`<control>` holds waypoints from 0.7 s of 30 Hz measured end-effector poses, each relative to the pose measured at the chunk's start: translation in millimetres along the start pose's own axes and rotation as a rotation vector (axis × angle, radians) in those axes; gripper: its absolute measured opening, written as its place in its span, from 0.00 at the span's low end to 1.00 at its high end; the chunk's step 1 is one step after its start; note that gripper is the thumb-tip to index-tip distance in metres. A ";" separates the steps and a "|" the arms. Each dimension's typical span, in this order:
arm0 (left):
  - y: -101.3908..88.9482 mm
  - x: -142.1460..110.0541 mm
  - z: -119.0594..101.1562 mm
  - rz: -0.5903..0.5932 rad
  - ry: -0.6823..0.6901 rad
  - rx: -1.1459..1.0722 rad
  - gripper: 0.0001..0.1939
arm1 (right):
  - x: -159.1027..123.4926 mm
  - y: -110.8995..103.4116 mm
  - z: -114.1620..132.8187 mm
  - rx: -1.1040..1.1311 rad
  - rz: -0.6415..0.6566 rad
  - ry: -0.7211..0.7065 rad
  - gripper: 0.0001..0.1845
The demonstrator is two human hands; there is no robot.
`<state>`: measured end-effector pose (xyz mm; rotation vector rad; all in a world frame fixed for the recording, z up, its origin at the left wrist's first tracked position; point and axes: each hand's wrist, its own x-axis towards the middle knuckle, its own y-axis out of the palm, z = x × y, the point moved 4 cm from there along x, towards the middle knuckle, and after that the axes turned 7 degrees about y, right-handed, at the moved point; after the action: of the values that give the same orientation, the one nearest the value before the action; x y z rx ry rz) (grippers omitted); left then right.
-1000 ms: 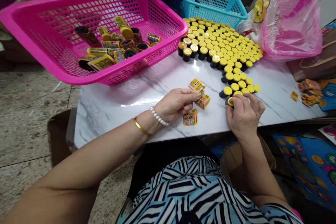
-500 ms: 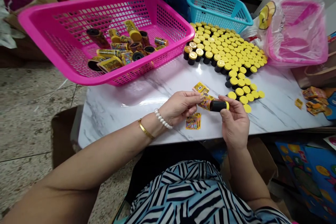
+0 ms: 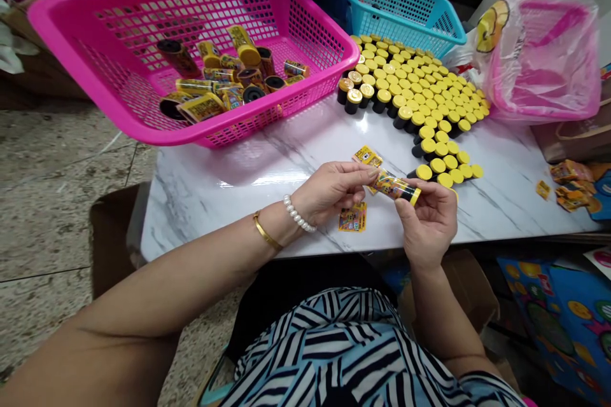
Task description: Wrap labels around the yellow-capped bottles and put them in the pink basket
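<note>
The left hand [image 3: 331, 192] and right hand [image 3: 426, 224] hold a short black tube [image 3: 396, 186] between them, just above a white marble table [image 3: 205, 210]. The left fingers [image 3: 365, 173] lie close together, with the thumb beneath them, pinching the tube's far end and a glossy printed sleeve [image 3: 386, 182] that covers much of its body. The right fingers [image 3: 432, 191] curl loosely around the other end, close to its yellow cap [image 3: 417, 196], with the thumb against the tube's side. The tube lies almost level, tilted slightly, with the capped end toward the right hand. Two flat printed labels lie nearby: one [image 3: 352, 217] just below the left fingers and one [image 3: 367, 156] just above them. Beyond the right hand, rows of capped tubes [image 3: 420, 98] stand in a dense curved block, with a few lying on their sides at its edge. A pink basket [image 3: 71, 32] holds a jumble of tubes, many with sleeves. A blue basket [image 3: 458, 38] stands behind the block, beside a pink plastic bag [image 3: 539, 57]. A heap of labels [image 3: 570, 181] lies at the table's right edge. A pearl bracelet [image 3: 298, 213] and a gold bangle [image 3: 265, 232] circle the left wrist.
</note>
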<state>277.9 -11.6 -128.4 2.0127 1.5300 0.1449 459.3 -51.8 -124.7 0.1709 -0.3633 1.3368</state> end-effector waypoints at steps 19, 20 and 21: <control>1.6 4.3 -0.9 0.255 0.182 0.277 0.17 | -0.7 -11.1 6.8 -0.421 0.193 -0.437 0.31; 2.1 4.3 -1.5 0.269 0.183 0.288 0.18 | -1.2 -13.4 6.8 -0.451 0.178 -0.483 0.32; 2.3 4.4 -2.2 0.277 0.182 0.301 0.19 | -1.5 -15.9 6.8 -0.476 0.159 -0.521 0.32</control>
<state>280.4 -7.2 -126.6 2.5083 1.4414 0.2241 473.3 -59.1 -117.6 0.0889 -1.1415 1.3118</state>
